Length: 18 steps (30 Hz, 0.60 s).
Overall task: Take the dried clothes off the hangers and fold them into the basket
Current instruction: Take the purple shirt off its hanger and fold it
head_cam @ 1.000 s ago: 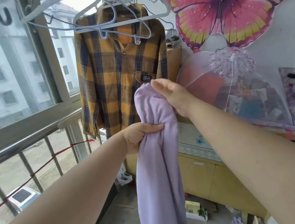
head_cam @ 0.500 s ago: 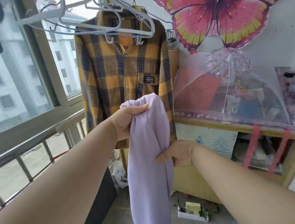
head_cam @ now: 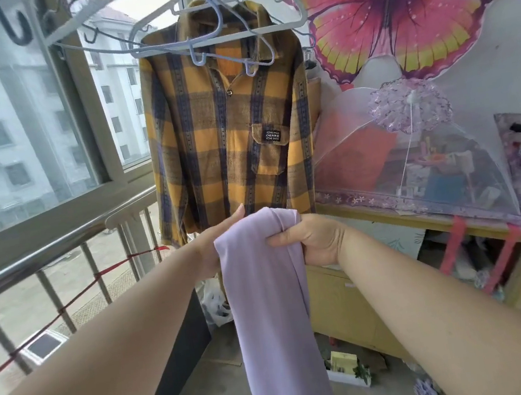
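Right hand [head_cam: 309, 244] has come up to the top fold of the lilac garment [head_cam: 275, 312], clamped there to double it over, left hand [head_cam: 208, 239] backing the cloth, its grip hidden.

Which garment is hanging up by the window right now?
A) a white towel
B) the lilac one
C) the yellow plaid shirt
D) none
C: the yellow plaid shirt hangs up beside the window, while the lilac garment dangles below the right hand, which grips its top.
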### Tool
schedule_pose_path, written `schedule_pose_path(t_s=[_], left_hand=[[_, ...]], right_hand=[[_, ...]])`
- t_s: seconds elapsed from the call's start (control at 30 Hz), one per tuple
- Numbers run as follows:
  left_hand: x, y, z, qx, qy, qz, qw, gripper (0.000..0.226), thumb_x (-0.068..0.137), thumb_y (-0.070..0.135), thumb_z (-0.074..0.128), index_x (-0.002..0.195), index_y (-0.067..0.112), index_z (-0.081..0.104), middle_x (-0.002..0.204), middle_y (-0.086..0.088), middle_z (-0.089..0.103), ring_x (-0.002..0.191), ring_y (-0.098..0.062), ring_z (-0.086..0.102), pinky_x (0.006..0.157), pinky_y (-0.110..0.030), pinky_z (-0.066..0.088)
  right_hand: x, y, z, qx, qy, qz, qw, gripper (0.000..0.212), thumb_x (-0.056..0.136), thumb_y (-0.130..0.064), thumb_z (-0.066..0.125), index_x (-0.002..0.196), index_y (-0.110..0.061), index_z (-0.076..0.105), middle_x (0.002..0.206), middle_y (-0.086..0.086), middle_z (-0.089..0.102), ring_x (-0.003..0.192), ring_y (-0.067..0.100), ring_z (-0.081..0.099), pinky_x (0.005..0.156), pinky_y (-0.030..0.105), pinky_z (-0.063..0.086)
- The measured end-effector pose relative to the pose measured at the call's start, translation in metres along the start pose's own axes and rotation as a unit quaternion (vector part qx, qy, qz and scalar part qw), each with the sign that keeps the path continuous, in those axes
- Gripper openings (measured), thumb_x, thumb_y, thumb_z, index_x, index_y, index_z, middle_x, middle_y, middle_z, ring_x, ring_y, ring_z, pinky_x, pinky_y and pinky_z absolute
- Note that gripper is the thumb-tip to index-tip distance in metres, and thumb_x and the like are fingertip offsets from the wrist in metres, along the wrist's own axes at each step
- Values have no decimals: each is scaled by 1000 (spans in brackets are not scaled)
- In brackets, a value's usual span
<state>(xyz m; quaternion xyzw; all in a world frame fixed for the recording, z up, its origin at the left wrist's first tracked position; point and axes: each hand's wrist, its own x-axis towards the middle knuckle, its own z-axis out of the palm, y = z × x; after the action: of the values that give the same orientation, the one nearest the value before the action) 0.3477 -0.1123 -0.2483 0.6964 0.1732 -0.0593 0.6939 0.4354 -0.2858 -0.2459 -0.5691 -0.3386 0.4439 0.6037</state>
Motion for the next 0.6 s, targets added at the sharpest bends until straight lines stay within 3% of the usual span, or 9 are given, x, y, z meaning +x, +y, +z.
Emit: schedule_pose_path(t_s=[0.03,0.1,0.13,0.2,0.33,0.4,0.47,0.53,0.6], left_hand=[[-1,-2,5,-41,26,2,999,60,76,50,72,99,-4,56,79,-13,67,78,-19,58,78,-36,51],[-4,-6,11,-51,64,34,996,36,81,32,72,80,2,54,77,-13,58,69,-18,53,72,-39,50],[-7,-8,11,-56,37,34,997,29,89,30,64,85,2,59,88,-16,61,76,-22,58,75,-37,52],[-10,-13,2,-98,-19,14,995,49,85,51,60,103,6,69,108,-17,68,96,-29,65,85,-41,54],[-8,-24,-11,-175,-55,30,983,80,73,84,38,112,22,71,120,-10,67,112,-30,62,95,-48,48],[-11,-27,-14,-153,-84,42,984,76,67,80,52,112,22,72,121,-10,66,113,-30,62,93,-47,51],[-12,-28,-14,-86,-115,22,989,76,60,59,78,120,15,66,124,-13,64,115,-31,61,97,-48,49],[-10,-28,-12,-43,-102,5,994,65,71,41,78,125,10,60,123,-14,64,113,-30,62,100,-47,47],[-6,-32,-11,-58,-60,-2,997,57,76,39,72,125,11,59,120,-13,66,112,-30,62,98,-45,47]], right_hand=[[1,-5,-1,8,2,-6,1000,34,90,1,58,123,-5,61,116,16,63,110,31,59,98,48,49],[4,-15,-1,24,21,-12,999,38,90,-1,58,128,-1,56,117,18,62,110,31,60,98,46,50],[6,-21,-2,32,37,-17,999,40,90,-2,58,130,1,54,118,18,62,109,31,60,98,46,49],[10,-29,-3,52,81,-36,995,43,90,-3,59,132,4,52,125,22,58,112,32,58,100,47,47],[16,-42,-7,49,120,-51,990,42,90,2,55,132,3,52,125,21,59,114,34,57,102,49,45],[18,-46,-7,20,117,-35,992,41,91,1,56,132,1,53,128,22,59,118,36,56,103,51,43],[21,-48,-6,-37,151,-9,988,38,93,-5,57,130,-1,54,126,21,60,116,35,59,99,49,47],[25,-50,-5,-135,195,22,971,36,93,-18,61,127,-7,57,123,17,63,110,32,62,93,47,51],[26,-55,-7,-241,211,36,946,27,94,-28,59,117,-14,63,118,13,65,107,30,62,94,47,51]])
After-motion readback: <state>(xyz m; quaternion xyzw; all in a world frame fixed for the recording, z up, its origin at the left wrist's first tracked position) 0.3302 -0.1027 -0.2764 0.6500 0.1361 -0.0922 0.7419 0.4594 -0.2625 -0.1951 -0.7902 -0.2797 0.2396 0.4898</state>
